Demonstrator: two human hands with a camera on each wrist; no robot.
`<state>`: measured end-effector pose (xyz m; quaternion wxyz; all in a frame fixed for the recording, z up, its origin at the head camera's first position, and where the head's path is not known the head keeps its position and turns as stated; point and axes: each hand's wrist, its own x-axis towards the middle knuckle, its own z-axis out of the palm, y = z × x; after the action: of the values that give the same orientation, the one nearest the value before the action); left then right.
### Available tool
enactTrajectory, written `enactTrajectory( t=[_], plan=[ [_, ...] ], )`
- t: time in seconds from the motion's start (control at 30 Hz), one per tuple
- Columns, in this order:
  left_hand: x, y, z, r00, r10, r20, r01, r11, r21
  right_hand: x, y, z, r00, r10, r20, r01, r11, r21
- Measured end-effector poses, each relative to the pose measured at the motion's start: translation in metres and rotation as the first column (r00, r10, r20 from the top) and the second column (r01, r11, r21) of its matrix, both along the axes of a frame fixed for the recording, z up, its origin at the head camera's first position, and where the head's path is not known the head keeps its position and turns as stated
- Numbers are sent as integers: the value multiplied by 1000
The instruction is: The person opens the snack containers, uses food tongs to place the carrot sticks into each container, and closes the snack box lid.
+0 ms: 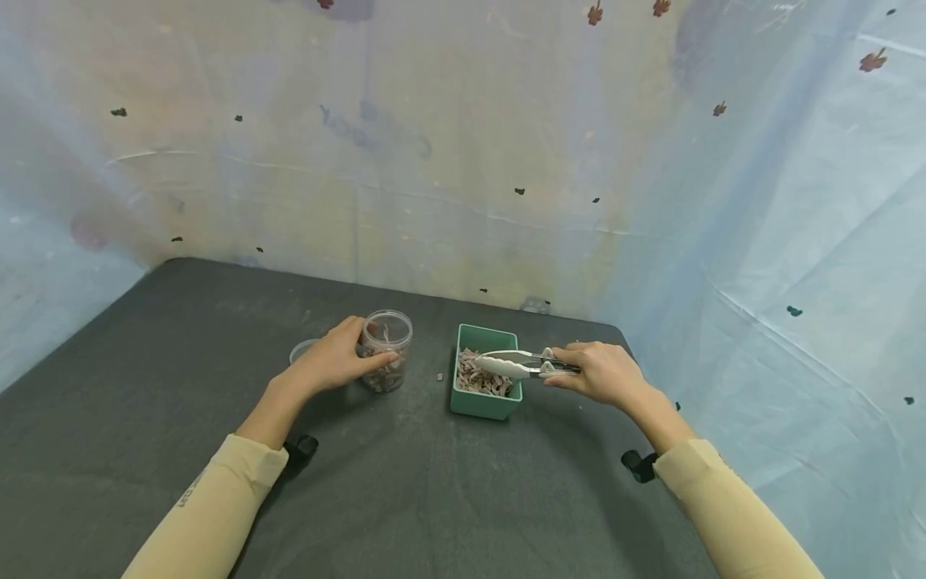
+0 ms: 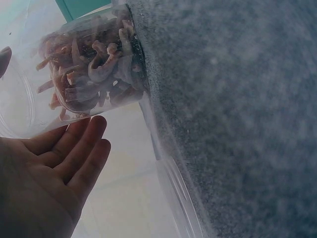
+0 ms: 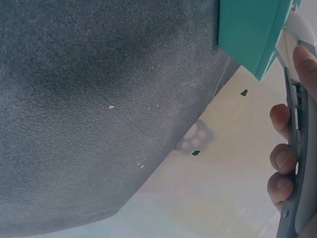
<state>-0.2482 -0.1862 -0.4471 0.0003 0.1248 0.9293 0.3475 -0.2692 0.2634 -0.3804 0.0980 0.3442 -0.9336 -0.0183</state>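
Sleeve (image 1: pixel 213 498), pale yellow, reaches in from the lower left, a person's left arm inside it. Beside the left hand (image 1: pixel 327 362) and partly hidden by it, a clear round object (image 1: pixel 299 351) lies on the dark grey worktop (image 1: pixel 405 498). This hand's grip is around a clear jar (image 1: pixel 388 371), thumb on the near side and fingers on the far side; the jar stands upright, its mouth uncovered, with pinkish-brown strips (image 2: pixel 89 74) in its lower part. Next, between jar and container, one small piece (image 1: pixel 439 376) lies on the worktop. The green container (image 1: pixel 485 408) stands further right, with more pinkish-brown pieces (image 1: pixel 486 388) inside. Over these, the white ends of the tongs (image 1: pixel 506 369) are spread apart; whether they touch the pieces, I cannot tell. The right hand (image 1: pixel 604 371) has its grip closed around the tongs' handles, just beside the container. Another pale yellow sleeve (image 1: pixel 727 503) covers that forearm at far right.
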Motion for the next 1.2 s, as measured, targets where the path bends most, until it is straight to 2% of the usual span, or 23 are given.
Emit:
enactTrajectory(
  t=[0.43,1.2],
  plan=[
    [-1,0,-1,1000,-2,-13,2,1000,-7,7,4,-5,998,-58,20,60,994,-93],
    [1,1,0,1000,4,4,-4,1000,1,15,6,-6,999,-36,-18,31,967,-251]
  ],
)
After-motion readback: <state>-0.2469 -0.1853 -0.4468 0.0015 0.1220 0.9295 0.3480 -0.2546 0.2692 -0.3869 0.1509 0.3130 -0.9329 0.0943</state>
